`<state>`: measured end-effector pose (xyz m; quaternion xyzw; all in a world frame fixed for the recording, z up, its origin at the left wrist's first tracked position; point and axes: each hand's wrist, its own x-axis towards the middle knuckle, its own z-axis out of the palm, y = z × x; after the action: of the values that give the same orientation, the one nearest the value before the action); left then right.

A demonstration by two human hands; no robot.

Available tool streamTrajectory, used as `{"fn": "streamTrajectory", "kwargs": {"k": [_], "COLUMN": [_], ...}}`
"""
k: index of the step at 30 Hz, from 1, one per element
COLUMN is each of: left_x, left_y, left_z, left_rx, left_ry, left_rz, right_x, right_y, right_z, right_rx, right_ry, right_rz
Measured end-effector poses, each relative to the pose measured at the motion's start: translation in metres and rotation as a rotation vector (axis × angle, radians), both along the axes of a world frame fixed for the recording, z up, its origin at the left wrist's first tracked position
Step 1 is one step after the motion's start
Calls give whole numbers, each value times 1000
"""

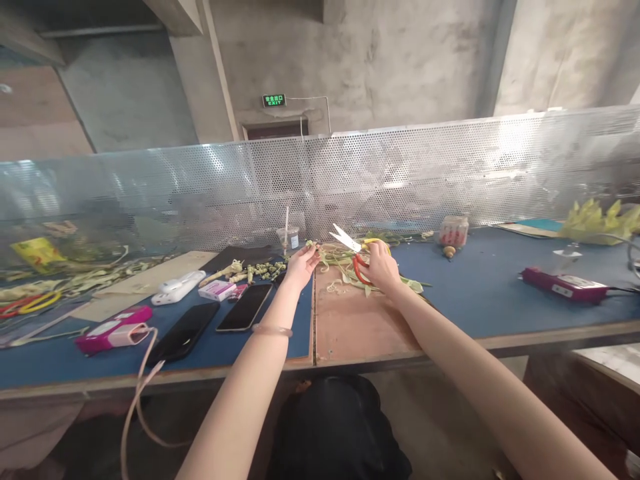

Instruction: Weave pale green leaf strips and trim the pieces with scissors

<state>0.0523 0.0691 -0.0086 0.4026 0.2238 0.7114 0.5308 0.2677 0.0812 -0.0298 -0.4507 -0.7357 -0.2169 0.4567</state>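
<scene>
My left hand (302, 265) is closed, its fingertips pinching a small green plant sprig (311, 245). In my right hand (383, 268) are scissors (346, 237) with one red and one yellow handle loop. Their blades stand apart and point up and left, toward my left hand, without touching the sprig. Under and between both hands lie cut green leaves and stems (345, 272) on a bare wooden board (360, 327). Left of my left hand, a heap of small dark-green plant pieces (267, 271) rests on the blue tabletop. Paler pieces (227, 272) lie beside it.
Two phones (245, 307), a white device (178, 287), a small box (217, 290) and a pink power strip (114, 329) with a cable lie left. A plastic cup (289, 239) and jar (454, 231) stand behind. Another power strip (563, 285) sits right. A perforated metal screen (400, 173) backs the table.
</scene>
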Motion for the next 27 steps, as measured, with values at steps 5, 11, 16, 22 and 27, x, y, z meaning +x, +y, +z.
{"fn": "streamTrajectory", "kwargs": {"k": [5, 11, 16, 22, 27], "left_x": [1, -1, -1, -2, -1], "left_y": [0, 0, -2, 0, 1], "left_z": [2, 4, 5, 4, 2], "left_rx": [-25, -23, -39, -47, -42], "left_ry": [-45, -14, -36, -40, -42], "left_rz": [68, 77, 76, 77, 62], "right_x": [-1, -6, -5, -2, -3], "right_y": [-8, -14, -13, -12, -11], "right_z": [4, 5, 4, 5, 3], "right_rx": [-42, -64, -67, -78, -44], "right_ry": [-214, -332, -340, -374, -379], "right_rz": [-2, 23, 2, 2, 2]}}
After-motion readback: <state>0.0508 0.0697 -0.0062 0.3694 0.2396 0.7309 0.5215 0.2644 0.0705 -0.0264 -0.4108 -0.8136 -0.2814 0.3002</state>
